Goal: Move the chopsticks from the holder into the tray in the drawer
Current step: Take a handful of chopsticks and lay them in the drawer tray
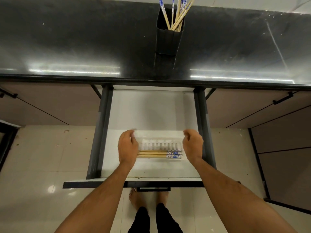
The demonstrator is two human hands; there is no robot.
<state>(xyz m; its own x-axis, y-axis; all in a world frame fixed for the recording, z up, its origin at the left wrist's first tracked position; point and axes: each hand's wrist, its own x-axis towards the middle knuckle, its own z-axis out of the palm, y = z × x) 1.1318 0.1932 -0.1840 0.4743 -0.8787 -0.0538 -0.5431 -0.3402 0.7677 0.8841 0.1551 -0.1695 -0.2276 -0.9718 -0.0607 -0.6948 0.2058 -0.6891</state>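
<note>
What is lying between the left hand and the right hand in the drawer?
In the head view, the clear tray with some chopsticks lies between the left hand and right hand.

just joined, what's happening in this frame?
A person stands at an open drawer under a dark counter, moving chopsticks into a clear tray in it. Several chopsticks in the tray lie side by side along its near edge. The left hand and right hand sit at the tray's two ends, holding no chopsticks. More chopsticks in the holder stand in the black holder on the counter, so the job is partway done.
</note>
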